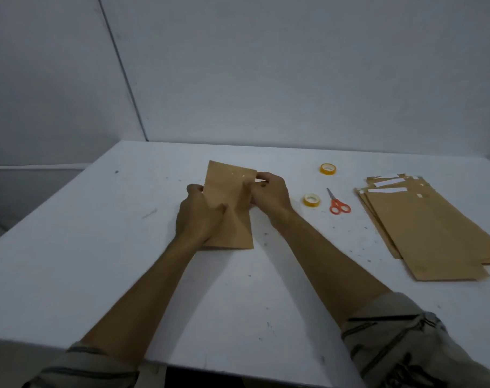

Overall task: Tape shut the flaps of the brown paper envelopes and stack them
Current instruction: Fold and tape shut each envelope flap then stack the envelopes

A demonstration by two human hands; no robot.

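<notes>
Brown envelope [229,191] flat at centre of table [98,247], far flap folded down, shiny tape glint across it; left hand [199,214] grips left edge, thumb on top; right hand [269,191] pinches right edge at flap, fingers curled. Step: likely wrapping tape end round edge. Next: smooth tape down, then move to stack [423,228] at right, past scissors [339,204].

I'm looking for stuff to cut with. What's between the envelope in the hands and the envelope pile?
Between the held envelope and the pile, the head view shows a farther tape roll, a nearer tape roll and orange-handled scissors.
</notes>
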